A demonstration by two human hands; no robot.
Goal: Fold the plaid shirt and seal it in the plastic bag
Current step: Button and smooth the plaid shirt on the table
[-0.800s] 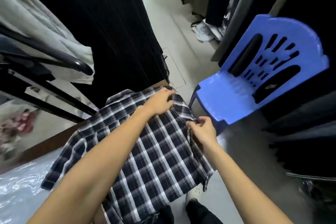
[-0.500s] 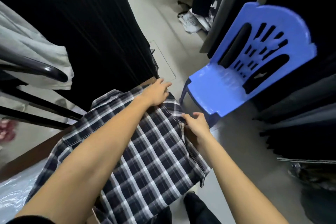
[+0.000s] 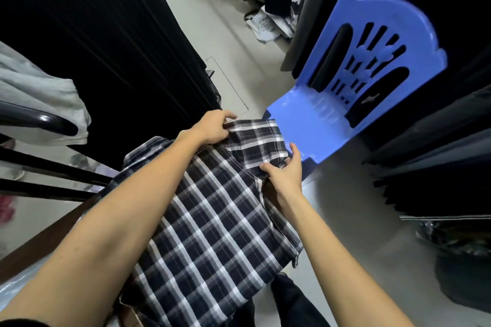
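Note:
The black-and-white plaid shirt [image 3: 212,220] lies spread over a brown surface in front of me, its far end stretched toward the blue chair. My left hand [image 3: 212,129] pinches the shirt's far left corner. My right hand [image 3: 285,170] grips the fabric edge on the right, thumb on top and fingers under a raised fold. A patch of clear plastic bag [image 3: 13,289] shows at the lower left edge, partly hidden by my left arm.
A blue plastic chair [image 3: 332,125] stands just beyond the shirt on the right. Dark hanging garments [image 3: 93,34] fill the left, with black rack bars [image 3: 39,119] and a grey cloth [image 3: 39,87]. More dark clothes line the right. Papers [image 3: 265,26] lie on the pale floor.
Both hands have pulled the shirt's far end outward toward the chair, so a plaid flap now lies stretched between them. The camera has tilted and moved closer.

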